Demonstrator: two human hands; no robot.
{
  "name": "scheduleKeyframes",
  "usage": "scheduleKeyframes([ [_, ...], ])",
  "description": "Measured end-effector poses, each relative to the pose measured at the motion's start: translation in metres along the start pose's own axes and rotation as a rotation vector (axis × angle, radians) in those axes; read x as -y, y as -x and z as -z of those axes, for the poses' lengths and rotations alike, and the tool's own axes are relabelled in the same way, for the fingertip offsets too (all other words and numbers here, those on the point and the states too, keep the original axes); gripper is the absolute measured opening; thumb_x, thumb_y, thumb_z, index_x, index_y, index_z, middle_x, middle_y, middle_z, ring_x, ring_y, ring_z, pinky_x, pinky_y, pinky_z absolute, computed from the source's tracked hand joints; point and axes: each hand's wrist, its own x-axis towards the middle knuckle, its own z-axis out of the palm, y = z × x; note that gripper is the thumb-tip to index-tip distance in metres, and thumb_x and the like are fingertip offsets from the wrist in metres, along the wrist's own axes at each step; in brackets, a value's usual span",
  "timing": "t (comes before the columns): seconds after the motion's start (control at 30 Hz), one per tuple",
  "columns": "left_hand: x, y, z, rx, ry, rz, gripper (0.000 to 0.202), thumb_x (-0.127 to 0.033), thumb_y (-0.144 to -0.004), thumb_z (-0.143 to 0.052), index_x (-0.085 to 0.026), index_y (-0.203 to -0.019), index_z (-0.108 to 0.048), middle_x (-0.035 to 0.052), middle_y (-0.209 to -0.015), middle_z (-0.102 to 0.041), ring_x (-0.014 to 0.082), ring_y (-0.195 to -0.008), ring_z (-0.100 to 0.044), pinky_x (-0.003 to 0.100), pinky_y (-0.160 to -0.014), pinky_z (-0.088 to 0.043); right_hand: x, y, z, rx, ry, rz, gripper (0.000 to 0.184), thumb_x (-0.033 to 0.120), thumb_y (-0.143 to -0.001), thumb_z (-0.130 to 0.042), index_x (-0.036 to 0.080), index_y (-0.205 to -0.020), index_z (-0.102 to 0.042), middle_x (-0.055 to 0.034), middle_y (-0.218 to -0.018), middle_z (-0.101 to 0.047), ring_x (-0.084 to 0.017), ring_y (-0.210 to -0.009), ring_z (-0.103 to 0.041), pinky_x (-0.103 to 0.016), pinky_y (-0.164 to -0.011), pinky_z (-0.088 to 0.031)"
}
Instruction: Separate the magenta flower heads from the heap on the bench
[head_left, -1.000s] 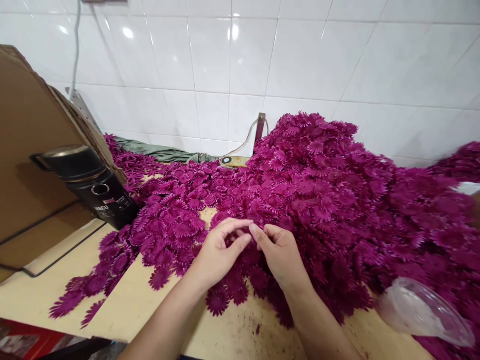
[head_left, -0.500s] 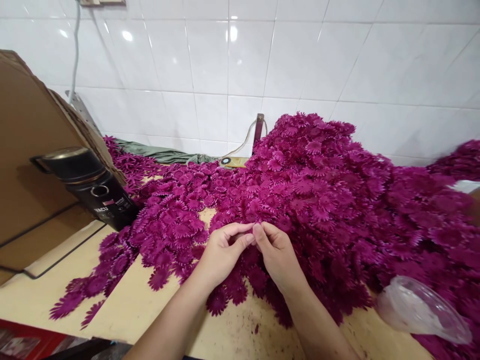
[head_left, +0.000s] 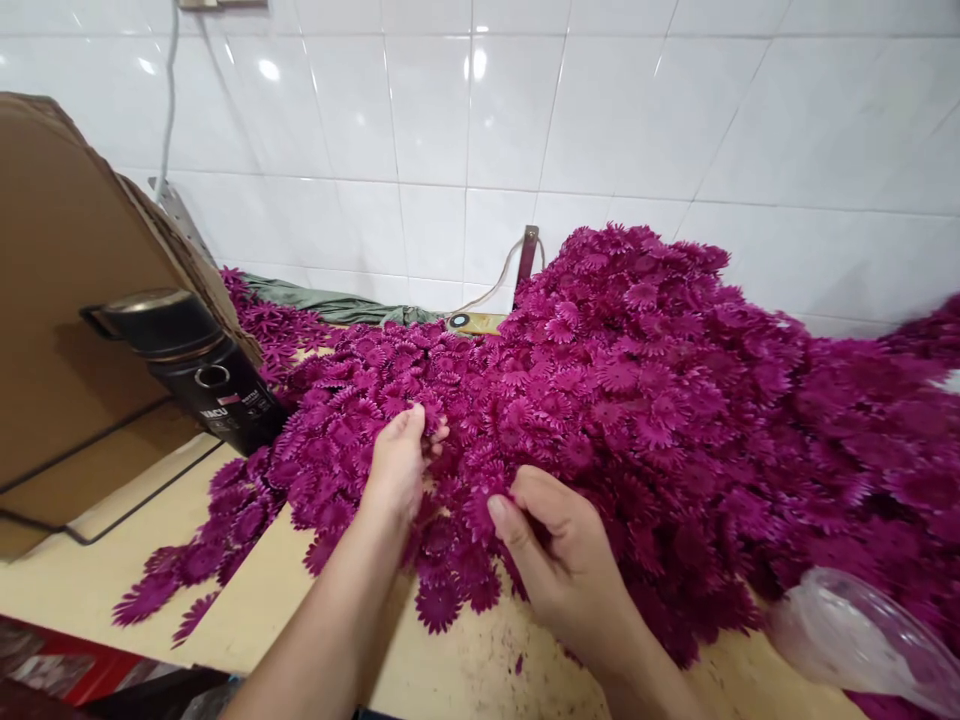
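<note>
Magenta fabric flower heads with fringed petals lie heaped [head_left: 645, 370] across the work surface. My left hand [head_left: 401, 460] reaches into the left-middle part of the heap. Its thumb and fingers are apart, with petals between and behind them. Closer to me and to the right, my right hand [head_left: 566, 545] is closed, its fingers curled and its thumb pressed toward the forefinger. A magenta flower [head_left: 482, 512] shows at that thumb tip, seemingly pinched there. The curled fingers hide the rest of the grip.
A black vacuum bottle [head_left: 202, 370] leans beside a cardboard box [head_left: 82, 270] on the left. At the lower right sits a clear plastic container [head_left: 847, 630]. Green cloth [head_left: 330, 300] lies along the white tiled wall [head_left: 427, 120], near a yellow object [head_left: 476, 323].
My hands were pinched together over the heap and have come apart. The left has moved forward and left into the flowers; the right has drawn back slightly toward me.
</note>
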Motion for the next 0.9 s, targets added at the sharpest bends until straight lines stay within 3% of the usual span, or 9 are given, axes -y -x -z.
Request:
scheduleKeyframes([
  [0.07, -0.005, -0.001, 0.004, 0.056, -0.038, 0.052, 0.034, -0.038, -0.054, -0.071, -0.016, -0.065, -0.048, -0.0064, -0.056, -0.053, 0.0071, -0.048, -0.053, 0.017, -0.046, -0.034, -0.009, -0.003, 0.01, -0.081, 0.127, -0.064, 0.024, 0.024, -0.082, -0.042, 0.019, -0.059, -0.042, 0.0013, -0.058, -0.044, -0.012, -0.056, -0.045, -0.024, -0.053, -0.038],
  [0.13, -0.006, 0.005, 0.005, 0.161, -0.106, 0.107, 0.033, -0.034, -0.054, -0.072, -0.017, -0.071, -0.051, -0.0072, -0.059, -0.053, 0.0078, -0.051, -0.057, 0.017, -0.047, -0.035, -0.023, -0.008, 0.019, -0.196, 0.289, -0.139, 0.011, 0.026, -0.078, -0.047, 0.018, -0.082, -0.054, -0.0049, -0.075, -0.054, -0.018, -0.07, -0.052, -0.031, -0.064, -0.044],
  [0.2, -0.004, 0.014, 0.003, 0.256, -0.164, 0.133, 0.031, -0.032, -0.056, -0.071, -0.017, -0.077, -0.054, -0.0068, -0.061, -0.054, 0.0074, -0.052, -0.058, 0.016, -0.048, -0.036, -0.033, -0.013, 0.025, -0.3, 0.441, -0.145, 0.03, 0.027, -0.075, -0.05, 0.015, -0.103, -0.052, -0.0128, -0.096, -0.055, -0.025, -0.089, -0.052, -0.042, -0.076, -0.043],
  [0.27, -0.001, 0.021, 0.001, 0.331, -0.228, 0.126, 0.027, -0.032, -0.06, -0.068, -0.016, -0.078, -0.055, -0.0061, -0.06, -0.055, 0.0062, -0.049, -0.055, 0.016, -0.047, -0.035, -0.036, -0.016, 0.024, -0.337, 0.517, -0.092, 0.038, 0.028, -0.076, -0.048, 0.014, -0.111, -0.049, -0.0165, -0.107, -0.052, -0.029, -0.101, -0.047, -0.049, -0.085, -0.039],
  [0.37, 0.004, 0.025, -0.002, 0.407, -0.316, 0.072, 0.022, -0.034, -0.064, -0.063, -0.015, -0.069, -0.053, -0.0062, -0.05, -0.052, 0.0053, -0.044, -0.047, 0.017, -0.047, -0.034, -0.028, -0.014, 0.013, -0.212, 0.424, -0.06, 0.039, 0.033, -0.079, -0.046, 0.015, -0.114, -0.049, -0.0152, -0.108, -0.054, -0.027, -0.104, -0.048, -0.048, -0.088, -0.04],
  [0.5, 0.009, 0.023, -0.003, 0.456, -0.344, 0.0, 0.028, -0.038, -0.065, -0.061, -0.016, -0.057, -0.046, -0.0078, -0.043, -0.044, 0.005, -0.042, -0.039, 0.018, -0.046, -0.032, -0.02, -0.01, -0.005, -0.029, 0.221, -0.168, 0.039, 0.033, -0.077, -0.05, 0.018, -0.113, -0.05, -0.0118, -0.105, -0.058, -0.024, -0.099, -0.053, -0.043, -0.084, -0.045],
  [0.73, 0.018, 0.013, -0.001, 0.315, -0.343, 0.072, 0.043, -0.057, -0.06, -0.056, -0.019, -0.051, -0.039, -0.0104, -0.035, -0.034, 0.0035, -0.03, -0.026, 0.018, -0.033, -0.02, -0.024, -0.012, -0.013, 0.033, 0.031, -0.281, 0.037, 0.029, -0.073, -0.055, 0.016, -0.108, -0.052, -0.0107, -0.098, -0.061, -0.02, -0.087, -0.058, -0.039, -0.081, -0.046],
  [0.9, 0.014, 0.014, -0.001, 0.388, -0.392, 0.082, 0.047, -0.063, -0.063, -0.05, -0.019, -0.049, -0.038, -0.0088, -0.035, -0.036, 0.0048, -0.029, -0.03, 0.018, -0.032, -0.024, -0.023, -0.019, -0.015, 0.058, -0.159, -0.339, 0.029, 0.029, -0.073, -0.054, 0.015, -0.099, -0.054, -0.0071, -0.087, -0.062, -0.016, -0.075, -0.059, -0.033, -0.071, -0.049],
])
